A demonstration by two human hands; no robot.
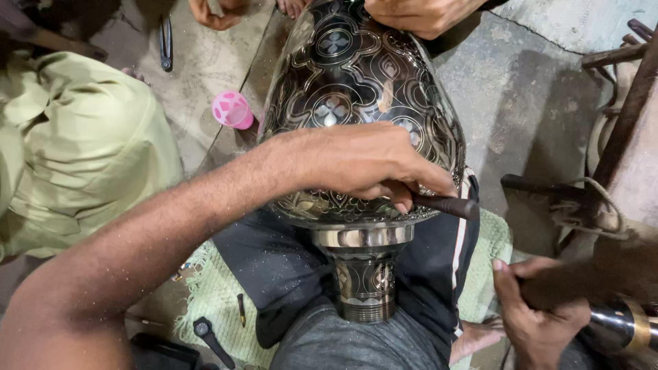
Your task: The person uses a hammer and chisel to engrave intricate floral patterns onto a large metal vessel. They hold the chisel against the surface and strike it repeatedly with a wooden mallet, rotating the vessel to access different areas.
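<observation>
- The left hand (363, 161) has its grip closed on a dark-handled tool (445, 204), pressed to the engraved metal vase (356, 82)
- The vase lies across the lap, long axis pointing away from the person
- The right hand (538, 308), lower right, is wrapped around a dark mallet handle (617, 322)

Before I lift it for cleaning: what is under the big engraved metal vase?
The engraved vase lies across the person's lap, on dark trousers, over a green mat. The left hand rests on it. What its body covers cannot be seen.

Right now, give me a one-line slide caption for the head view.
Left hand presses a dark-handled tool on an engraved metal vase; right hand grips a mallet handle.
</observation>
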